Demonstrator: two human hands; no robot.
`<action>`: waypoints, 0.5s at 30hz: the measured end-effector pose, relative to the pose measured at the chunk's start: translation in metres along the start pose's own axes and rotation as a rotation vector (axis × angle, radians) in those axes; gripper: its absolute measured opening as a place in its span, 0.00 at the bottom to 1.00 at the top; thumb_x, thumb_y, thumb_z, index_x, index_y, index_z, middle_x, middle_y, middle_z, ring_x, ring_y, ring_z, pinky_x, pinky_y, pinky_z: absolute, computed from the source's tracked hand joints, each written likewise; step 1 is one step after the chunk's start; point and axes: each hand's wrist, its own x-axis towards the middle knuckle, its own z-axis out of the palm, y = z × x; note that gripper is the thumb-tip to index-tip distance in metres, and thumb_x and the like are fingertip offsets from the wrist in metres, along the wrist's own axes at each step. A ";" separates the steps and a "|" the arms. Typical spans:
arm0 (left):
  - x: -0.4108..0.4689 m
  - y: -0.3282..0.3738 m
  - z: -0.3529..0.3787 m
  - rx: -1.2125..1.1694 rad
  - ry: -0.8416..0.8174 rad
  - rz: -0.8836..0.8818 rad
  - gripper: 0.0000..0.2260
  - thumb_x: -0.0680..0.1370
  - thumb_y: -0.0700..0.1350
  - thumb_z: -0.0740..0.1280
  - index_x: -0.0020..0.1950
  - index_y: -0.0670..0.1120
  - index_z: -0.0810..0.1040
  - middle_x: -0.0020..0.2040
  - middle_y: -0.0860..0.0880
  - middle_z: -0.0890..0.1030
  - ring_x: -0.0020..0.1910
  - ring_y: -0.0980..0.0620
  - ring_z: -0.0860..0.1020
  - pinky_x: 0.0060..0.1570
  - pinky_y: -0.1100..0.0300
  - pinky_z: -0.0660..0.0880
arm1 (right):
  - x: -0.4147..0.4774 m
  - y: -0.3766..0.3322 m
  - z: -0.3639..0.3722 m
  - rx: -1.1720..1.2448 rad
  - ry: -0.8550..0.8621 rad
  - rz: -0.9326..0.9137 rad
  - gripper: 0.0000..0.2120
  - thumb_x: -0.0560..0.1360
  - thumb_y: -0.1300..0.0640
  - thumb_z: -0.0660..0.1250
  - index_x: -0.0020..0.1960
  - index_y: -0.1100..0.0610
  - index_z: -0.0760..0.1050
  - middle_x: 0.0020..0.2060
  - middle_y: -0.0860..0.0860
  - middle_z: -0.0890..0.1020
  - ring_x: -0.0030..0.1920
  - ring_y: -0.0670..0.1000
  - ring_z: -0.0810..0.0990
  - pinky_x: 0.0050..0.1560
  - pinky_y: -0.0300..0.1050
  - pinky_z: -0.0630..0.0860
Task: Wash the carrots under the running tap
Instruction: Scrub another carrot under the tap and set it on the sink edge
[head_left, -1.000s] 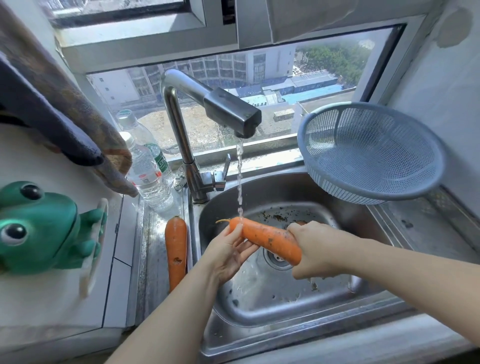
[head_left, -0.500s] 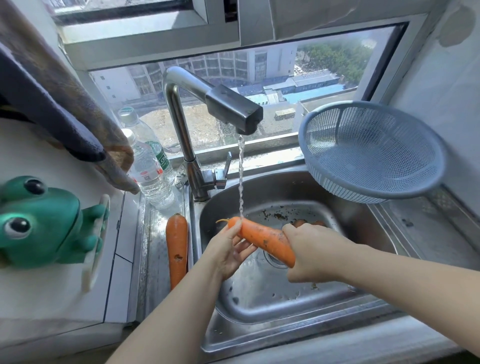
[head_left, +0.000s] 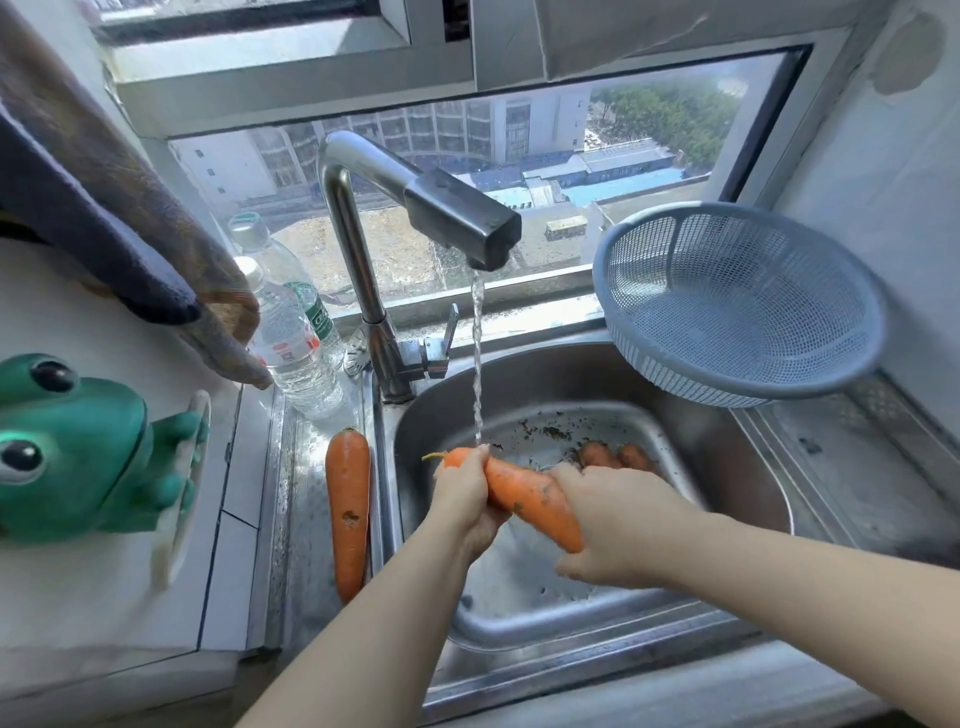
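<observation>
The carrot (head_left: 524, 496) slants across the sink (head_left: 737, 483) — thin tip far-left under the stream (head_left: 477, 374), wrapped by the left hand (head_left: 467, 501); the right hand (head_left: 608, 525) grips its thick near end.

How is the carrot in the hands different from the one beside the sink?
The held carrot is gripped by the left hand and right hand; the side carrot lies untouched on the ledge. The held carrot's thin end is under the water stream; the side carrot is outside it. The held carrot slants sideways; the side carrot points toward the window. Both are orange and tapered.
</observation>
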 end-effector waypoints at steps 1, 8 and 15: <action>0.002 0.000 0.001 -0.040 0.032 0.010 0.05 0.80 0.41 0.60 0.54 0.41 0.71 0.38 0.42 0.76 0.36 0.47 0.77 0.31 0.55 0.75 | 0.006 0.004 0.001 0.099 -0.051 0.029 0.26 0.69 0.40 0.70 0.59 0.54 0.69 0.52 0.50 0.80 0.50 0.52 0.79 0.49 0.47 0.76; -0.001 0.014 0.012 -0.302 0.022 -0.060 0.18 0.81 0.55 0.59 0.41 0.42 0.72 0.33 0.46 0.74 0.31 0.49 0.75 0.29 0.59 0.76 | 0.037 0.021 0.021 1.350 -0.629 0.202 0.27 0.70 0.54 0.74 0.63 0.63 0.69 0.46 0.58 0.82 0.48 0.58 0.81 0.57 0.53 0.77; 0.014 0.015 0.007 -0.176 0.050 -0.059 0.13 0.80 0.43 0.61 0.36 0.43 0.71 0.31 0.47 0.74 0.31 0.51 0.72 0.35 0.59 0.73 | 0.029 0.009 0.007 0.373 -0.282 0.110 0.21 0.67 0.43 0.71 0.51 0.56 0.75 0.41 0.49 0.79 0.44 0.51 0.79 0.44 0.44 0.74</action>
